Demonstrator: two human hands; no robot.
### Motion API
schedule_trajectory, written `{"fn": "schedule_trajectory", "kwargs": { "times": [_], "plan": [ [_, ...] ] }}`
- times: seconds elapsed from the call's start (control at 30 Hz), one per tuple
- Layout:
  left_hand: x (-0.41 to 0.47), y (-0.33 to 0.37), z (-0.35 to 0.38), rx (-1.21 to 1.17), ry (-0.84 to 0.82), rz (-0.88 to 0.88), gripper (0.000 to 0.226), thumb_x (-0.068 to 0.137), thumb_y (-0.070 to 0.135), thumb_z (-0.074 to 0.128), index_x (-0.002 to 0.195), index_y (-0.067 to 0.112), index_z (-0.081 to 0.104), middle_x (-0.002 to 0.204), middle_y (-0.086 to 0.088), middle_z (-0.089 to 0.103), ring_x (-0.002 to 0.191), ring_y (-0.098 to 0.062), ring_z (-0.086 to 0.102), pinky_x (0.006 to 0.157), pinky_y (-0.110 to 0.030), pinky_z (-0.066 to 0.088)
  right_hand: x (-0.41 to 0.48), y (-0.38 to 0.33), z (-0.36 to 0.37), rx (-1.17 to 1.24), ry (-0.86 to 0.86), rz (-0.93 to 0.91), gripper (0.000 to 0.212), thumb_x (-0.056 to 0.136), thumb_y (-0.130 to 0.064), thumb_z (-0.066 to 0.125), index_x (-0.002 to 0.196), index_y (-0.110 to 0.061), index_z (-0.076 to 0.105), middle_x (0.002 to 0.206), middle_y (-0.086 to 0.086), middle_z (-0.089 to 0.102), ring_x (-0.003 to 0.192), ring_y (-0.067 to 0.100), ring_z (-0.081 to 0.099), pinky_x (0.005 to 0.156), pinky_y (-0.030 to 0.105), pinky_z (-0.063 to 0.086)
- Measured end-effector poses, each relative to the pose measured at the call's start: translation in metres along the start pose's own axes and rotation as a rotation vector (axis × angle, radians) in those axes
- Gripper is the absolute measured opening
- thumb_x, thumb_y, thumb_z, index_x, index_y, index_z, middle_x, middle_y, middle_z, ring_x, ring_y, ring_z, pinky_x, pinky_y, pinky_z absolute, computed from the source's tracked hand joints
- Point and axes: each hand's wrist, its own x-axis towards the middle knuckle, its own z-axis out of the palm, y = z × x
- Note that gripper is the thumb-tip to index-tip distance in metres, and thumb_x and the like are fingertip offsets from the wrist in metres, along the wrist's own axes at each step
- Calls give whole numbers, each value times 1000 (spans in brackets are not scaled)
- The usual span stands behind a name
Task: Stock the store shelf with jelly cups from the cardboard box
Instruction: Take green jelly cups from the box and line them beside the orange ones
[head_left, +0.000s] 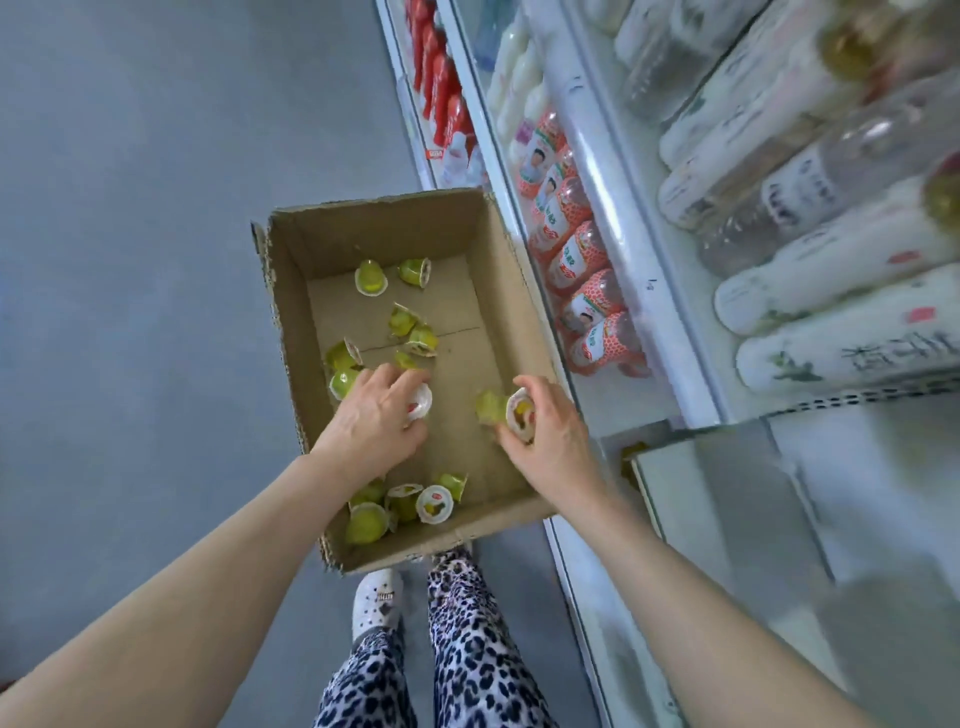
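An open cardboard box (498, 291) sits on the floor beside the shelf, with several green jelly cups scattered on its bottom. Both hands are inside it. My left hand (379, 415) has its fingers curled round a jelly cup with a white lid (420, 406). My right hand (545, 431) grips another jelly cup (521, 413) with its lid facing up, and a green cup (490, 406) lies just left of it. A cluster of jelly cups (410, 506) lies at the box's near end, under my left forearm.
The white store shelf (613, 218) runs along the right, holding red, pink and white bottles. A low shelf level (727, 499) near my right arm holds a yellowish item at its corner. My legs and a white shoe (378, 603) stand just behind the box on grey floor.
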Motion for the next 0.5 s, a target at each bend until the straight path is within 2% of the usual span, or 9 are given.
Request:
{"fn": "schedule_trajectory", "kwargs": {
  "times": [0.1, 0.17, 0.27, 0.33, 0.4, 0.5],
  "plan": [
    [-23, 26, -24, 1, 5, 107, 45, 85, 24, 63, 129, 15, 57, 111, -10, 59, 102, -33, 54, 91, -38, 41, -53, -14, -34, 60, 78, 32, 55, 82, -28, 72, 129, -19, 45, 117, 3, 58, 108, 23, 55, 92, 35, 46],
    [-35, 49, -39, 16, 6, 199, 45, 86, 36, 54, 127, 18, 59, 110, -8, 60, 102, -31, 55, 89, -36, 43, -89, -21, -59, 75, 151, 52, 55, 80, -26, 74, 127, -16, 47, 113, 4, 59, 104, 25, 56, 88, 35, 46],
    [-52, 95, -59, 20, 2, 389, 55, 81, 49, 41, 121, 19, 64, 101, -7, 63, 95, -28, 59, 84, -33, 46, -144, -23, -93, 60, 279, 125, 51, 78, -27, 76, 120, -14, 51, 106, 3, 62, 96, 25, 58, 76, 27, 38],
    [-61, 131, -69, 48, -7, 514, 51, 84, 49, 47, 121, 20, 65, 104, -6, 65, 97, -26, 61, 85, -32, 46, -181, -19, -115, 31, 375, 158, 51, 77, -29, 78, 118, -14, 51, 104, 4, 62, 94, 25, 58, 75, 28, 38],
    [-70, 169, -75, 75, -43, 627, 47, 88, 50, 55, 126, 23, 62, 116, -4, 64, 108, -23, 59, 93, -32, 44, -218, -15, -137, 20, 464, 204, 51, 78, -30, 78, 118, -13, 51, 104, 5, 61, 95, 24, 56, 76, 31, 41],
    [-91, 230, -83, 102, -76, 797, 51, 87, 54, 52, 129, 27, 58, 116, 1, 61, 109, -20, 56, 93, -33, 43, -272, -8, -171, 0, 596, 250, 43, 80, -29, 75, 114, -15, 53, 106, 2, 58, 97, 22, 53, 79, 29, 39]
  ]
}}
